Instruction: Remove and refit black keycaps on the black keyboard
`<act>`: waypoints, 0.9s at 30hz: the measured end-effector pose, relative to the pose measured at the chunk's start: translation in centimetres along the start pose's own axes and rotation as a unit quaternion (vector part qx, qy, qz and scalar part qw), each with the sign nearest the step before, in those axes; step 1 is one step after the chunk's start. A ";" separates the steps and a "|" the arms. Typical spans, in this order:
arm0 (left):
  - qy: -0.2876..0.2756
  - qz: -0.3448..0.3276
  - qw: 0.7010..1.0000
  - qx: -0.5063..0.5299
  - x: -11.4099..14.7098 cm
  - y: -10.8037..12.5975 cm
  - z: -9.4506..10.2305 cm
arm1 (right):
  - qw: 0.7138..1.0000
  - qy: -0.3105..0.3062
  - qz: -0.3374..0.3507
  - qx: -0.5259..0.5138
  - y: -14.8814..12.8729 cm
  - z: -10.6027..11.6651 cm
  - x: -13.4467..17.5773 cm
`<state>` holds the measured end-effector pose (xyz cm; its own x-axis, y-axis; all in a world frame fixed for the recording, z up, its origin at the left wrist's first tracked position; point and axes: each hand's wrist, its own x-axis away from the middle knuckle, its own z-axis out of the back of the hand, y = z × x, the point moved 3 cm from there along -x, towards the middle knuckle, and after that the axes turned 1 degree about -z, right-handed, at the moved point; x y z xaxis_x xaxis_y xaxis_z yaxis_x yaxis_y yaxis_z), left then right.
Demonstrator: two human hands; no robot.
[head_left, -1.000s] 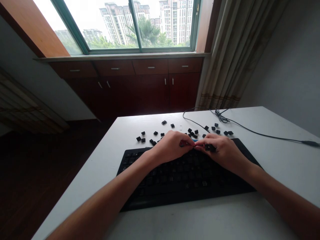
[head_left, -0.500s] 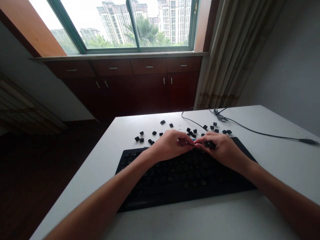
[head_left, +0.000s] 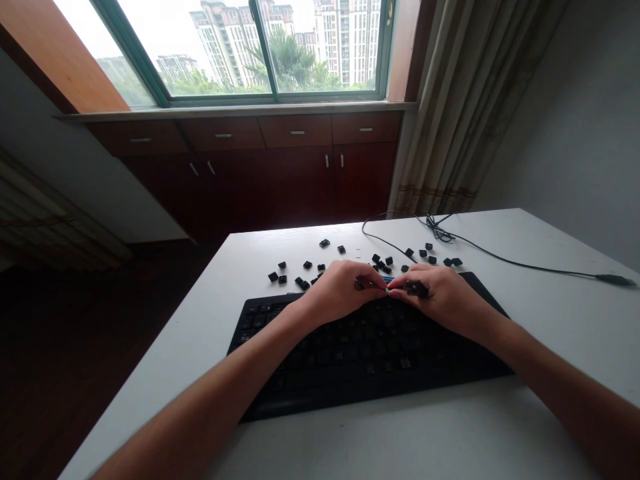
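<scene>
A black keyboard [head_left: 345,387] lies on the white table, with both of my hands over its far edge. My left hand [head_left: 343,290] is closed in a pinch, its thumb and forefinger meeting the right fingertips. Between the fingertips is a tiny piece with a pale spot [head_left: 387,291], too small to name. My right hand [head_left: 445,293] is also pinched, with a dark object [head_left: 416,289] tucked in its curled fingers; its kind is unclear. Just behind the fingertips shows a thin blue thing [head_left: 387,278]. The hands hide part of the upper keys.
Loose black keycaps [head_left: 283,279] are scattered beyond the keyboard, with several more keycaps [head_left: 433,260] at right. A black cable [head_left: 515,263] runs from the keyboard across the white table [head_left: 190,340], bundled near the back edge. A cabinet [head_left: 280,180] stands under the window.
The hands keep nearly the same pinch over the keyboard. A pale spot now shows between the fingertips, where it looked dark before. The view has shifted slightly.
</scene>
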<state>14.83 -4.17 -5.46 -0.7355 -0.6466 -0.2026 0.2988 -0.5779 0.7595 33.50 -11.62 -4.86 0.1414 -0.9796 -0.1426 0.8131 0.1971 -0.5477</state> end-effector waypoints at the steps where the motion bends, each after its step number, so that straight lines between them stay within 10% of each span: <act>1: 0.002 -0.002 1.000 -0.001 0.0 0.0 0.0 | 1.000 0.002 -0.002 -0.009 0.0 0.0 0.0; 27: 0.014 -0.007 0.999 -0.031 0.1 0.4 0.1 | 0.999 0.000 0.023 -0.030 -0.1 0.3 -0.4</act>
<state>14.81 -4.46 -5.10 -0.7232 -0.6513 -0.2299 0.3262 -0.6155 0.7175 33.49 -11.31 -4.52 0.1781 -0.9694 -0.1691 0.7705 0.2442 -0.5888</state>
